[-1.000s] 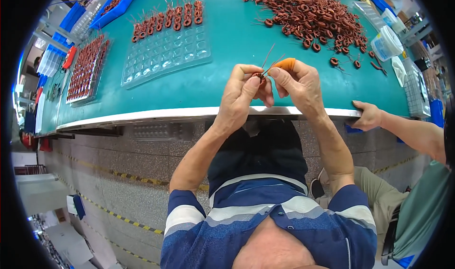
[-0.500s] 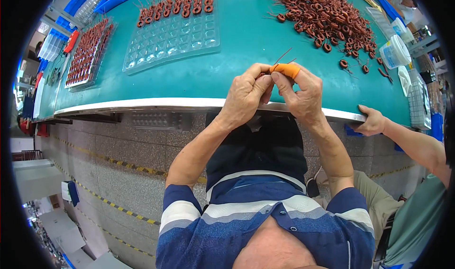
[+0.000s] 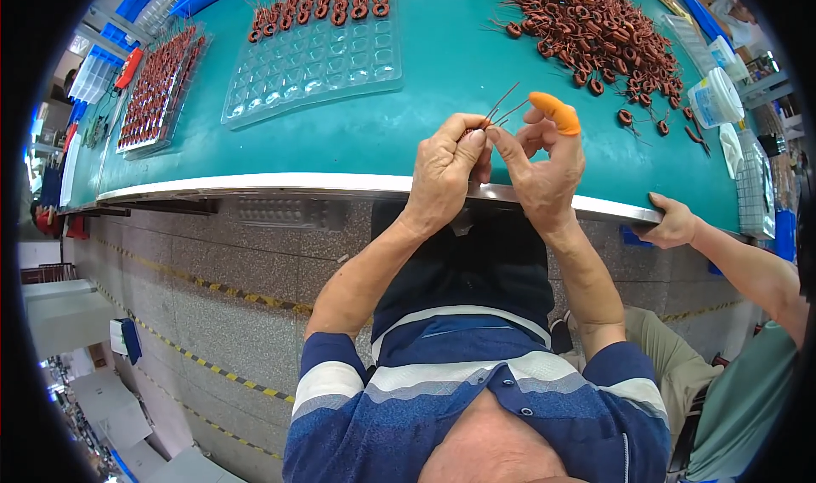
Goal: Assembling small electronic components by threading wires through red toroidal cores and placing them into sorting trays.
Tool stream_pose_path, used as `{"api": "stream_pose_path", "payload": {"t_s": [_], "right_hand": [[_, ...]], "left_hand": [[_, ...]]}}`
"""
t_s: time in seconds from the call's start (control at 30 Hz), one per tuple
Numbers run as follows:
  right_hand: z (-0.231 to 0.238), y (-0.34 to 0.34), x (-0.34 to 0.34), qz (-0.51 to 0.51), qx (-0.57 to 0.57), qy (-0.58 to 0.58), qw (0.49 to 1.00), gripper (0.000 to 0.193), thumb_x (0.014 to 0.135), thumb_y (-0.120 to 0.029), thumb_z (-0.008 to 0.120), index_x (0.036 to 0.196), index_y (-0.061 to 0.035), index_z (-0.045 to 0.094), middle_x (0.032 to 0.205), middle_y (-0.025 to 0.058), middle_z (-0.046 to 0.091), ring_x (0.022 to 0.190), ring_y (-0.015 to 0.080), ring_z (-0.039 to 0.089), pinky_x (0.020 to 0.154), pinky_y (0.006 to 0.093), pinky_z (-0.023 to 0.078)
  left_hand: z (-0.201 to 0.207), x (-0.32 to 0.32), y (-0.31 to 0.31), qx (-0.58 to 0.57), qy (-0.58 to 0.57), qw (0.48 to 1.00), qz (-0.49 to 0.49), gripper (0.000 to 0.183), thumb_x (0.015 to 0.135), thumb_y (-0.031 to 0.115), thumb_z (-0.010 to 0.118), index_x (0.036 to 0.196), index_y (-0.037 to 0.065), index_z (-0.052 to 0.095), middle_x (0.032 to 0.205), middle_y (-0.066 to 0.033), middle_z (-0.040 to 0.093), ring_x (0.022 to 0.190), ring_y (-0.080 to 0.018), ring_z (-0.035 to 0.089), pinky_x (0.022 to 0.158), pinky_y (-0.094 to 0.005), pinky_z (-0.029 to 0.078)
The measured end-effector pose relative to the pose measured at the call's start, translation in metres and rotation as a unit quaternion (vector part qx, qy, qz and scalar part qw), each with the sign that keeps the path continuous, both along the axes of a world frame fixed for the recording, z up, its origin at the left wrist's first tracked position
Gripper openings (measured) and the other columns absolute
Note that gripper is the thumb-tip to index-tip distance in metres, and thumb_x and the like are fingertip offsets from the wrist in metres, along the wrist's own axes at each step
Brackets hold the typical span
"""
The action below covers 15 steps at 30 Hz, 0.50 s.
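Left hand (image 3: 442, 164) tight on a coil (image 3: 466, 132), right hand (image 3: 544, 174) with thumb and forefinger apart; tub (image 3: 718, 97) print illegible

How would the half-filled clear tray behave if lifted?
The tray probably flexes a bit: it looks like thin moulded plastic. It likely hangs heavier at its far side, where the coils sit. Those may spill if it tilts, as no lid shows over them.

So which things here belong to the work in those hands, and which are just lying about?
In use, apparently:
reddish-brown wires at the left hand
orange finger cover on the right hand
coil pile
part-filled clear tray

Apparently just lying about:
white tub
limp white item
red-orange object
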State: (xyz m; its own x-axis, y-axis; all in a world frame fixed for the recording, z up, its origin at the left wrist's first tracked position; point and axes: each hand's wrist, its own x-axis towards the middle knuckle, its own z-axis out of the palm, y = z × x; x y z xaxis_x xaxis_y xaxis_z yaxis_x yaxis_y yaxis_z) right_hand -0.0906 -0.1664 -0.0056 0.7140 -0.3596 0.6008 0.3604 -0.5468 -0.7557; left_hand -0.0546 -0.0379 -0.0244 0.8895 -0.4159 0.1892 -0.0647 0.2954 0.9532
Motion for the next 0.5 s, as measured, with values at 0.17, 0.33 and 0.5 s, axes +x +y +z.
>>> {"api": "stream_pose_path", "payload": {"t_s": [0.17, 0.33, 0.5], "right_hand": [[0.015, -0.005, 0.000, 0.061, -0.021, 0.064, 0.996, 0.025, 0.079, -0.010, 0.075, 0.099, -0.0018, 0.063, 0.082, 0.0046, 0.058, 0.058, 0.0092, 0.056, 0.048, 0.0246, 0.044], [0.012, -0.008, 0.003, 0.061, -0.113, 0.008, 0.992, 0.014, 0.081, -0.008, 0.072, 0.090, -0.0001, 0.065, 0.080, 0.0062, 0.061, 0.056, 0.0122, 0.056, 0.049, 0.0254, 0.044], [0.013, -0.007, 0.006, 0.082, -0.035, 0.079, 0.993, 0.016, 0.082, -0.005, 0.070, 0.096, -0.0006, 0.065, 0.082, 0.0047, 0.063, 0.056, 0.0107, 0.058, 0.051, 0.0241, 0.047]], "left_hand": [[0.001, 0.000, 0.000, 0.066, -0.051, 0.996, 0.017, 0.022, 0.100, 0.016, 0.047, 0.107, -0.002, 0.057, 0.071, -0.0016, 0.054, 0.060, -0.0089, 0.052, 0.054, -0.0235, 0.044], [0.001, 0.000, 0.000, 0.100, -0.096, 0.990, 0.028, 0.023, 0.099, 0.017, 0.047, 0.109, -0.001, 0.056, 0.066, -0.0017, 0.054, 0.056, -0.0086, 0.052, 0.050, -0.0246, 0.042], [0.001, 0.004, 0.001, 0.068, -0.035, 0.997, -0.005, 0.025, 0.100, 0.017, 0.044, 0.110, -0.002, 0.056, 0.072, -0.0026, 0.056, 0.059, -0.0089, 0.053, 0.051, -0.0238, 0.043]]}}
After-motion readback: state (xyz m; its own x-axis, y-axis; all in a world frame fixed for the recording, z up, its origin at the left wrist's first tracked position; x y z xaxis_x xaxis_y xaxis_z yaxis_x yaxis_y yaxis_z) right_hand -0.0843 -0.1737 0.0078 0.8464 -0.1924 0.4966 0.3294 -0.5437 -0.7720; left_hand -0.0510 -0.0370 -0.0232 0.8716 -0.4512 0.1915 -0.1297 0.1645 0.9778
